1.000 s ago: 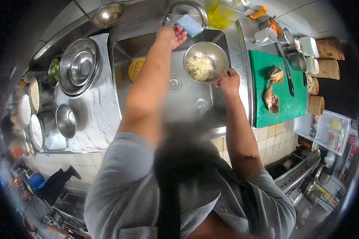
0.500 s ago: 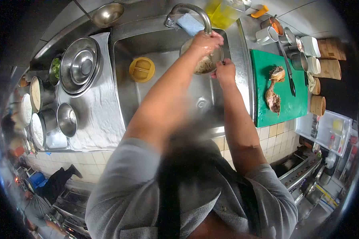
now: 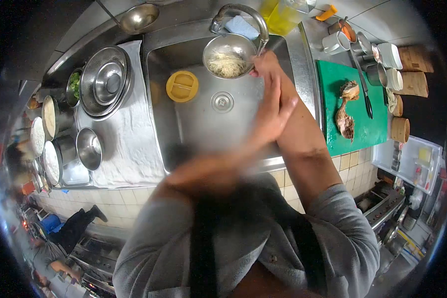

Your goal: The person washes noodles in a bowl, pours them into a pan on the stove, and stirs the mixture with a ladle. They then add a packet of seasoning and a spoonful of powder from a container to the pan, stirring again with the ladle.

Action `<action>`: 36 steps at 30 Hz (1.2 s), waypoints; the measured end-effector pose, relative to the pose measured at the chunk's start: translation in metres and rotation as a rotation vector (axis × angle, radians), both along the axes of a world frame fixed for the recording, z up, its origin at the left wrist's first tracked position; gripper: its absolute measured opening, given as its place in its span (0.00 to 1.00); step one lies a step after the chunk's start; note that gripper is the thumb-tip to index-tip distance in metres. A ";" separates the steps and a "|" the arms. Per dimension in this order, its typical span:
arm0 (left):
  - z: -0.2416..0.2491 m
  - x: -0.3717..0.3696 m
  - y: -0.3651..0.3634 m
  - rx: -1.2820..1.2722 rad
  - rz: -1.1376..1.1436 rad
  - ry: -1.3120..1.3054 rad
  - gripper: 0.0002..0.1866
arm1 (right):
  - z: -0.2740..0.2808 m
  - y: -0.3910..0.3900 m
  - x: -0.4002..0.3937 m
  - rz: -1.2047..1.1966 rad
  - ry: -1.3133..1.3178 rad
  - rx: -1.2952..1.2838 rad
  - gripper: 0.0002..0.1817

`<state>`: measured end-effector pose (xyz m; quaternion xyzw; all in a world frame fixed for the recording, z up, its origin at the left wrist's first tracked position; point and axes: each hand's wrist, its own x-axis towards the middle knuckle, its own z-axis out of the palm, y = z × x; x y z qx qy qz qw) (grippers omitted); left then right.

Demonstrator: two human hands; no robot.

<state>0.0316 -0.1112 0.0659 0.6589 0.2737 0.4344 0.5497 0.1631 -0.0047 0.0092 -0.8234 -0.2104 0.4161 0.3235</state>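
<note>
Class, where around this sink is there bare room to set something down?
Free: the white cloth between the small bowl and the sink; its floor below the yellow disc; the green board's near right corner, below the knife. Crowded: by the tap, with right hand and food bowl; right of the board, pans and dishes.

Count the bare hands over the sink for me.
2: the right hand, only partly seen, holding the metal bowl by its right side; and the left hand, across the right forearm in this view.
</note>
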 end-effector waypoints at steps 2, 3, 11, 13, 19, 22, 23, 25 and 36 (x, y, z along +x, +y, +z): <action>0.034 -0.028 -0.012 -0.286 -0.161 0.003 0.34 | -0.007 -0.001 -0.003 -0.023 0.119 0.207 0.08; 0.045 -0.038 -0.011 -0.571 -0.324 0.003 0.36 | -0.005 0.001 -0.004 -0.019 0.122 0.207 0.08; 0.029 -0.041 0.023 -0.751 -0.378 0.335 0.21 | -0.032 0.012 0.024 0.208 -0.069 0.045 0.06; 0.012 -0.029 0.039 -0.574 -0.293 0.282 0.16 | -0.022 0.007 0.028 0.435 -0.358 0.007 0.13; -0.013 0.021 0.111 -0.155 -0.086 0.151 0.11 | -0.043 -0.034 0.030 -0.130 0.235 0.271 0.15; -0.006 0.034 0.145 0.026 -0.230 0.323 0.17 | 0.008 -0.057 0.001 -0.170 0.162 0.233 0.11; 0.003 0.034 0.150 -0.146 -0.312 0.470 0.21 | 0.010 -0.063 0.003 -0.186 0.156 0.253 0.10; -0.020 0.033 0.158 0.099 -0.174 0.502 0.21 | 0.013 -0.075 0.011 -0.208 0.149 0.273 0.09; -0.051 -0.047 0.123 -0.895 -0.120 0.128 0.17 | -0.021 -0.087 0.048 0.043 -0.416 0.282 0.20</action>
